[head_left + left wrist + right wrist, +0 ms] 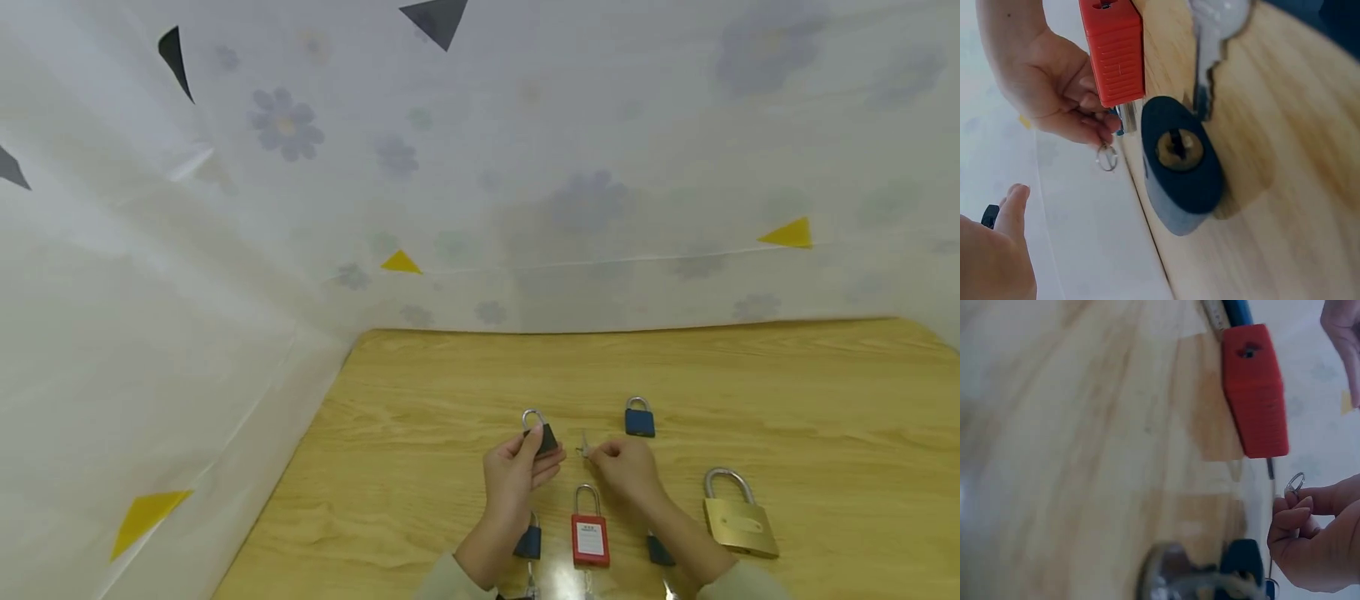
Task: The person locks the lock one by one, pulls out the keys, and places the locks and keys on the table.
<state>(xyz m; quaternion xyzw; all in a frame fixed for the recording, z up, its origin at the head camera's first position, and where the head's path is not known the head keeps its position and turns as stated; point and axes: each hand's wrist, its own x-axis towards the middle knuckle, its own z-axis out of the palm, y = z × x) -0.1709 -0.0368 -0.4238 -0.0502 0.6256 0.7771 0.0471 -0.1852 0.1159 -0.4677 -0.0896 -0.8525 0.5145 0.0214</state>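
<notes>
My left hand (pixel 508 483) holds a small black padlock (pixel 550 440) up over the table, thumb on its face and its closed-looking shackle pointing away. To its right, my right hand (pixel 628 471) pinches a small key (pixel 585 450) on a ring, apart from the padlock. In the right wrist view the ring (pixel 1297 481) sticks out from the pinching fingertips. From the left wrist, only a dark edge of the black padlock (pixel 990 216) shows behind the left hand (pixel 1000 256). Its keyhole is hidden.
Below the hands lies a red padlock (pixel 590 542) with a white label. Blue padlocks lie beyond the right hand (pixel 640 422) and by the left wrist (pixel 529 543). A dark padlock (pixel 660 551) is partly under the right forearm; a large brass padlock (pixel 741 527) lies rightward. White sheeting (pixel 600 292) borders the table.
</notes>
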